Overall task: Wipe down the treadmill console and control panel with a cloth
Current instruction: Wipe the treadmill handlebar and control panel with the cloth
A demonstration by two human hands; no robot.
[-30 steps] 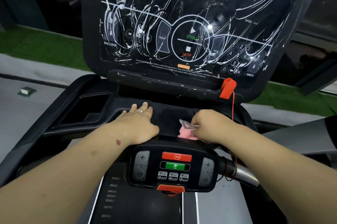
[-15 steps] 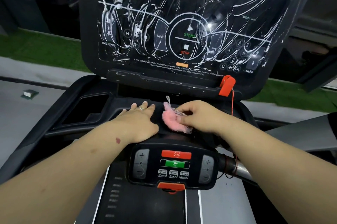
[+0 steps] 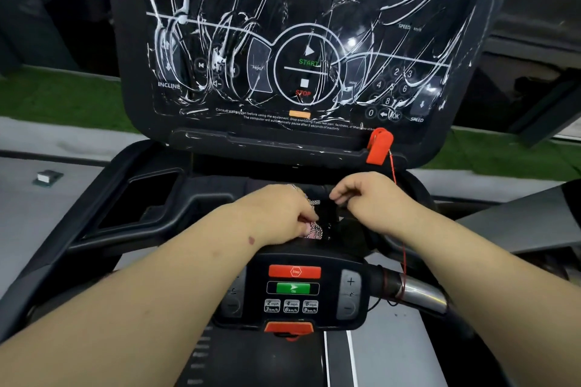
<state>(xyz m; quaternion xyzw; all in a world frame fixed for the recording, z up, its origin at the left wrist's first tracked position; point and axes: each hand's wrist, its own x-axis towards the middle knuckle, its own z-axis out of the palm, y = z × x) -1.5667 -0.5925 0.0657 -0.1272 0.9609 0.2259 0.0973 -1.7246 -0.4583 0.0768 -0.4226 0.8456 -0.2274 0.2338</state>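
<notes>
On the ledge between console (image 3: 295,40) and control panel (image 3: 294,289), cloth (image 3: 314,231) has swapped sides: half a second ago the right hand (image 3: 367,201) was rubbing it there with the left hand (image 3: 276,213) flat beside it. Now left hand is curled over the pink cloth, only a patterned corner showing at the thumb; looks like a pinch. Right hand has let go, fingers curled, holding nothing I can see; it sits just beside the red safety cord (image 3: 397,213).

Read: handover or regrip, not a stroke. Console is streaked all over with white smears or wrinkled film (can't tell which), so the main surface likely isn't done.

Legible on console: INCLINE, START, STOP, SPEED, OK, keypad digits, "Consult a physician before using the equipment..." line. On panel: Stop, 2 mph/3 km/h, 4 mph/6 km/h, 6 mph/9 km/h, +. No brand visible.
</notes>
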